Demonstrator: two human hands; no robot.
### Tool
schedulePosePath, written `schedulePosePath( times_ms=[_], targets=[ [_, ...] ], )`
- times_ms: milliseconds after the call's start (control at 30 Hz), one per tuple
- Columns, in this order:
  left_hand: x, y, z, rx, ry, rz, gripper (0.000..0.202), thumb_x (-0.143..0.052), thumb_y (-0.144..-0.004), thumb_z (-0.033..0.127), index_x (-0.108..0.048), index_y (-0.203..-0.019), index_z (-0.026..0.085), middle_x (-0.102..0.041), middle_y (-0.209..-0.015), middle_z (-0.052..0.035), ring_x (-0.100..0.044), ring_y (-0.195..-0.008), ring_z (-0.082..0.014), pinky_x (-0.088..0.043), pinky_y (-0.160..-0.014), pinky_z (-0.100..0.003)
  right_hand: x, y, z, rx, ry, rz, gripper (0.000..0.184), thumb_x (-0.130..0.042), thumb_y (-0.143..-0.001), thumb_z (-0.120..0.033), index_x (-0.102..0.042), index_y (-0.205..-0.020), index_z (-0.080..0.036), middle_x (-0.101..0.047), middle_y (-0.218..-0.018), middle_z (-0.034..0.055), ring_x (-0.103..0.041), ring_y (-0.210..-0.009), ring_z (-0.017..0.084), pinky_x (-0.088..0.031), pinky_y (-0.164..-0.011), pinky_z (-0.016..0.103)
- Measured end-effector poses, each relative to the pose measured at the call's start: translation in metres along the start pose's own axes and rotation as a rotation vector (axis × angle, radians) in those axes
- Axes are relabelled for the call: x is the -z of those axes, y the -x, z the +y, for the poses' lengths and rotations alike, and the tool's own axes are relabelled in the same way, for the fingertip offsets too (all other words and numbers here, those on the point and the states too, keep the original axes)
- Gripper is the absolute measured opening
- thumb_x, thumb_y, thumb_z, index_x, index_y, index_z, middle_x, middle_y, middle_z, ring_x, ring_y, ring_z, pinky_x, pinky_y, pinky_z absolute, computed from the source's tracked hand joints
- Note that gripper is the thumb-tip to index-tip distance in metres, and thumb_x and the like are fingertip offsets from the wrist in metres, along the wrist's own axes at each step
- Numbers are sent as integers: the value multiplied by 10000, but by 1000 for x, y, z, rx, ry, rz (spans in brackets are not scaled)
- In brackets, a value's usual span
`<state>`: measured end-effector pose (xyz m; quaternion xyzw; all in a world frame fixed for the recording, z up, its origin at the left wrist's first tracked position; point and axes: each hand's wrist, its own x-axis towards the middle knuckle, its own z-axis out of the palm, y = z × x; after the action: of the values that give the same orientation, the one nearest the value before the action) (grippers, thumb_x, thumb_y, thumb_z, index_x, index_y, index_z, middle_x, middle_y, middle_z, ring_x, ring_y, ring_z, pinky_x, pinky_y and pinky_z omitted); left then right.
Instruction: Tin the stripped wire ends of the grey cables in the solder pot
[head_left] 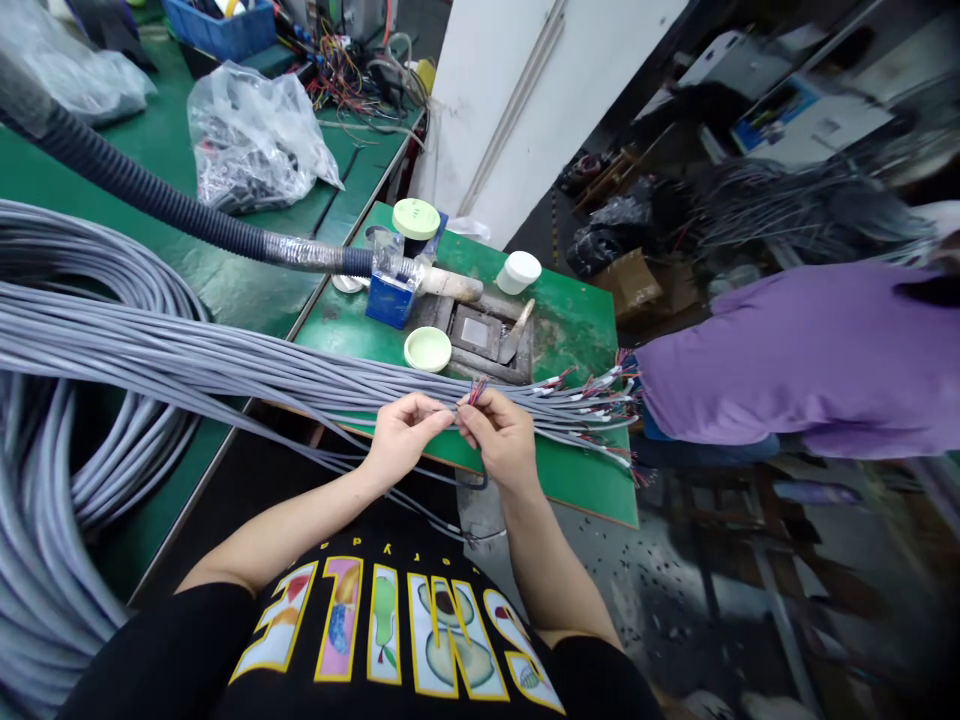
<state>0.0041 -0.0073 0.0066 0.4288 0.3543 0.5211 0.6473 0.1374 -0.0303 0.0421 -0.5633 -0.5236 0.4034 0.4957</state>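
Observation:
In front of my chest, both hands meet over the near edge of the green table. My right hand [499, 435] is closed round the end of a grey cable [472, 484], and its thin coloured wires [477, 388] stick up past the fingers. With thumb and forefinger together, my left hand [409, 430] pinches what looks like one thin wire from that end; its tip is too small to make out. Behind the hands runs a thick bundle of grey cables [247, 345], with stripped, coloured wire ends [615, 385] fanned out at the right.
A solder pot [476, 332] with a scraper sits behind the bundle, near a green lid [427, 349] and a white tub [518, 271]. A ribbed hose [187, 205] crosses from the left. At right is a person in a purple top [795, 360].

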Motion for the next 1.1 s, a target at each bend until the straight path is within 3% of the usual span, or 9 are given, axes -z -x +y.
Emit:
schedulePosePath(
  times_ms=[100, 200, 300, 467, 667, 867, 1000, 1100],
  targets=[
    [7, -6, -3, -83, -162, -36, 251, -717, -748, 402, -672, -730, 155, -609, -615, 11, -486, -541, -91, -405, -548, -234, 5, -28, -10, 90, 224, -19, 189, -582, -823, -346, -581, -723, -186, -501, -573, -46, -412, -494, 84, -340, -494, 224],
    [19, -10, -10, -356, -474, -98, 146, -662, -819, 312, -685, -789, 171, -625, -660, -9, -530, -638, -128, -430, -638, -270, 10, -65, -16, 161, 473, -82, 197, -565, -794, -302, -538, -643, -179, -491, -572, -38, -412, -533, 94, -322, -533, 235],
    [28, -12, -21, -595, -702, -150, 127, -589, -879, 271, -670, -852, 177, -669, -749, -40, -564, -728, -159, -442, -710, -304, 8, -101, -15, 133, 709, -216, 210, -552, -773, -273, -517, -590, -176, -492, -546, -31, -426, -552, 108, -291, -543, 242],
    [37, -12, -40, -783, -899, -220, 149, -504, -918, 223, -649, -918, 186, -691, -814, -50, -573, -780, -170, -396, -698, -322, -9, -134, -7, 57, 1121, -385, 181, -539, -790, -245, -620, -654, -160, -649, -667, 29, -533, -636, 145, -286, -564, 255],
    [41, -12, -45, -852, -943, -261, 147, -498, -906, 200, -641, -937, 183, -696, -816, -45, -554, -780, -171, -366, -706, -331, -25, -143, -4, 28, 1434, -481, 244, -489, -852, -263, -715, -859, -174, -742, -945, 123, -664, -862, 228, -355, -631, 270],
    [41, -13, -43, -810, -932, -292, 167, -479, -911, 204, -645, -919, 192, -690, -803, -46, -562, -779, -167, -354, -706, -329, -30, -143, -2, 3, 1495, -489, 270, -480, -860, -258, -724, -939, -177, -736, -1014, 142, -672, -927, 261, -391, -669, 284],
    [42, -13, -43, -836, -905, -284, 146, -494, -901, 186, -637, -931, 188, -689, -799, -42, -561, -775, -168, -358, -709, -325, -20, -141, -12, 61, 1453, -467, 278, -469, -881, -298, -717, -926, -180, -741, -964, 114, -659, -870, 233, -373, -663, 282],
    [42, -13, -44, -852, -894, -281, 133, -509, -892, 179, -634, -938, 186, -692, -805, -42, -562, -773, -169, -359, -706, -325, 2, -141, -21, 148, 1443, -378, 287, -456, -897, -310, -702, -918, -164, -733, -943, 102, -644, -837, 221, -354, -654, 289]
  ],
)
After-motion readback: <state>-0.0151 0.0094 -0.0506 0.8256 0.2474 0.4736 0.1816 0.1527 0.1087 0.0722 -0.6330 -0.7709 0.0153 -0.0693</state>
